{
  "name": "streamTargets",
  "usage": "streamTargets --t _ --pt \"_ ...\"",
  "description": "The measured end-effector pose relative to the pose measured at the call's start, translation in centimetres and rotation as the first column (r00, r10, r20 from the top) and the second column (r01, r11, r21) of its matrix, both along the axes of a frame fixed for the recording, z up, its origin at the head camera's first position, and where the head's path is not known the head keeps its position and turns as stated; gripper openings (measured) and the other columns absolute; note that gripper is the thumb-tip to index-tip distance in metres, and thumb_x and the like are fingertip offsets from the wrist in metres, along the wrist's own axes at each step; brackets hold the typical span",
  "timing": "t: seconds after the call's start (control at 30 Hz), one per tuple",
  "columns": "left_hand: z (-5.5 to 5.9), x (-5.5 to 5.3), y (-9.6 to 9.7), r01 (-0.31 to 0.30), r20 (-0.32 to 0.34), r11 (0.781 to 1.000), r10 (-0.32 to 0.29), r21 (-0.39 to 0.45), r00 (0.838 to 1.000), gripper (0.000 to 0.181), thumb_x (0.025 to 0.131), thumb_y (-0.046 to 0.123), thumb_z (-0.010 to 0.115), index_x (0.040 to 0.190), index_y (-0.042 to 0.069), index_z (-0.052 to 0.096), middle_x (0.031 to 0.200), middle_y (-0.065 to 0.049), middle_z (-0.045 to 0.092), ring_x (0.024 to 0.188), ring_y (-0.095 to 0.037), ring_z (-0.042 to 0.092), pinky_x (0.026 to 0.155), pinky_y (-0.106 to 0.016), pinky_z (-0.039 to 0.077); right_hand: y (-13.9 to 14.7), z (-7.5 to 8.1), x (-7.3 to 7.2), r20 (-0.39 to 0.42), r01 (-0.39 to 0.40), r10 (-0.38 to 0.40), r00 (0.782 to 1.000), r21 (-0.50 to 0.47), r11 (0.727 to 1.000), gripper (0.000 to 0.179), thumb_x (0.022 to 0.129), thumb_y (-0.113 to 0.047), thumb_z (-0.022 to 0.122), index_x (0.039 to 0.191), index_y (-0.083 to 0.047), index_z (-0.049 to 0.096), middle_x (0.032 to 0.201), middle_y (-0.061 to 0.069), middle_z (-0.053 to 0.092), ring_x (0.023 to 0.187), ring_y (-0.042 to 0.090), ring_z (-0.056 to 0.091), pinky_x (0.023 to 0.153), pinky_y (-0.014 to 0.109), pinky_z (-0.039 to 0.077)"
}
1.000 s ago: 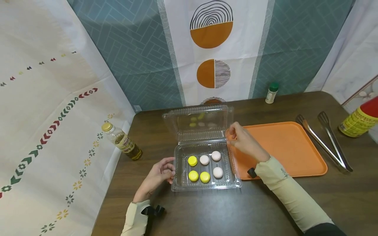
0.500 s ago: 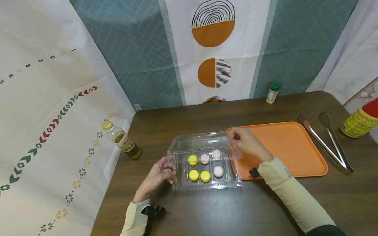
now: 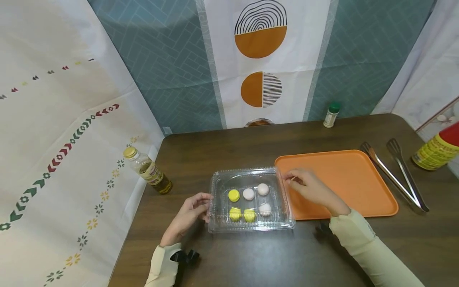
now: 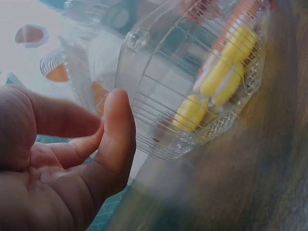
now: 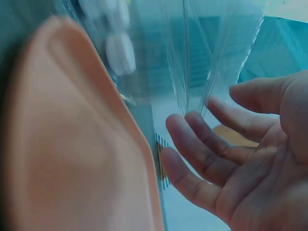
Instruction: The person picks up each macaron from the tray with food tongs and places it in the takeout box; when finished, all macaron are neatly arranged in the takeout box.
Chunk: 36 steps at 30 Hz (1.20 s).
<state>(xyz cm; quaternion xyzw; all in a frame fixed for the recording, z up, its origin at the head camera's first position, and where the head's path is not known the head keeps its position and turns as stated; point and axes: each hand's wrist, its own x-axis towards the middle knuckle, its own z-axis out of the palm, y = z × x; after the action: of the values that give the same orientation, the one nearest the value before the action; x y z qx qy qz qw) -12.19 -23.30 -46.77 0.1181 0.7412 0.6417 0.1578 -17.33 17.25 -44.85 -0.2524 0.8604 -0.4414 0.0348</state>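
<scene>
A clear plastic hinged box sits mid-table with its lid lowered over the base; whether it is latched cannot be told. Through the plastic show three yellow macarons and three white macarons. My left hand rests at the box's left side, fingertips against the wall, thumb and fingers loosely bent in the left wrist view. By the box's right edge is my right hand, its fingers spread and relaxed in the right wrist view, close to the lid edge.
An orange tray lies directly right of the box. Metal tongs lie beyond it, near a yellow container with red lid. An oil bottle stands left, and a green-capped shaker at the back.
The lid has swung from raised at the back down over the macarons, brought by my right hand. That hand has then moved slightly down and right, off the lid. The left hand stayed in place.
</scene>
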Motion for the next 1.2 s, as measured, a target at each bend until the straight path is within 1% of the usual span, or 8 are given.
streamTargets --t 0.13,0.27,0.5,0.73,0.83,1.0,1.1,1.2 --pt "0.4 -0.2 0.1 -0.014 0.036 1.000 0.014 -0.002 0.999 0.031 0.106 0.003 0.044 0.127 -0.019 0.050 0.089 -0.009 0.056 0.066 -0.014 0.060 0.061 -0.027 0.059 0.0 0.1 1.8 0.044 0.004 -0.004 0.999 -0.002 1.000 0.032 0.100 -0.007 0.061 0.128 0.008 0.060 0.118 0.015 0.064 0.100 0.027 0.062 0.088 0.044 0.055" --pt "0.9 0.3 0.1 -0.030 0.036 0.999 0.031 -0.026 0.999 0.034 0.106 0.005 0.044 0.131 -0.019 0.048 0.097 -0.013 0.060 0.073 -0.016 0.061 0.065 -0.029 0.060 0.2 0.3 3.6 0.072 -0.004 0.004 0.997 -0.004 1.000 0.040 0.100 -0.009 0.062 0.136 0.006 0.053 0.125 0.018 0.058 0.104 0.029 0.062 0.088 0.046 0.055" --pt "1.6 2.3 0.2 -0.065 -0.006 0.996 0.065 -0.066 0.998 0.045 0.099 -0.001 0.053 0.140 -0.017 0.041 0.120 -0.032 0.060 0.082 -0.016 0.065 0.069 -0.032 0.060 0.1 0.0 6.6 0.147 -0.010 0.012 0.989 -0.015 1.000 0.054 0.099 -0.012 0.064 0.146 0.000 0.041 0.125 0.015 0.053 0.104 0.025 0.060 0.083 0.037 0.055" --pt "1.4 4.2 0.9 -0.103 -0.025 0.994 0.102 -0.023 0.994 0.055 0.094 -0.009 0.058 0.143 -0.017 0.034 0.115 -0.029 0.057 0.073 -0.014 0.065 0.064 -0.034 0.060 -0.3 -0.9 9.0 0.213 0.022 -0.017 0.977 -0.019 1.000 0.061 0.099 -0.020 0.066 0.144 0.005 0.033 0.118 0.012 0.053 0.097 0.021 0.057 0.077 0.030 0.054" --pt "1.2 4.6 1.2 -0.124 -0.049 0.992 0.123 -0.019 0.991 0.055 0.093 -0.010 0.059 0.141 -0.018 0.035 0.111 -0.026 0.057 0.070 -0.013 0.064 0.061 -0.033 0.060 -0.4 -1.1 9.6 0.276 0.012 -0.001 0.961 -0.036 0.999 0.053 0.100 -0.019 0.063 0.138 0.009 0.040 0.111 0.012 0.058 0.092 0.020 0.060 0.073 0.030 0.054" --pt "1.0 5.0 1.8 -0.172 -0.046 0.985 0.172 -0.018 0.984 0.053 0.092 -0.010 0.059 0.141 -0.017 0.038 0.109 -0.024 0.059 0.069 -0.013 0.063 0.059 -0.031 0.059 -0.7 -1.6 9.9 0.380 -0.022 0.085 0.921 -0.169 0.985 0.020 0.105 -0.011 0.052 0.105 0.008 0.059 0.087 0.009 0.061 0.070 0.018 0.062 0.058 0.031 0.055" --pt "0.9 5.2 2.1 -0.195 -0.039 0.981 0.195 -0.017 0.980 0.052 0.091 -0.012 0.059 0.139 -0.017 0.041 0.108 -0.024 0.059 0.068 -0.014 0.062 0.059 -0.030 0.058 -1.0 -2.0 10.2 0.444 0.015 0.089 0.892 -0.226 0.974 0.022 0.106 -0.009 0.049 0.092 0.004 0.059 0.082 0.009 0.061 0.066 0.018 0.062 0.057 0.032 0.055" --pt "0.8 5.4 2.3 -0.214 -0.042 0.977 0.213 -0.016 0.976 0.050 0.090 -0.014 0.059 0.138 -0.017 0.043 0.106 -0.023 0.059 0.067 -0.014 0.061 0.058 -0.030 0.058 -1.3 -2.2 10.4 0.472 0.062 0.081 0.878 -0.279 0.958 0.025 0.106 -0.009 0.048 0.086 0.004 0.056 0.077 0.009 0.059 0.064 0.017 0.060 0.057 0.030 0.054"
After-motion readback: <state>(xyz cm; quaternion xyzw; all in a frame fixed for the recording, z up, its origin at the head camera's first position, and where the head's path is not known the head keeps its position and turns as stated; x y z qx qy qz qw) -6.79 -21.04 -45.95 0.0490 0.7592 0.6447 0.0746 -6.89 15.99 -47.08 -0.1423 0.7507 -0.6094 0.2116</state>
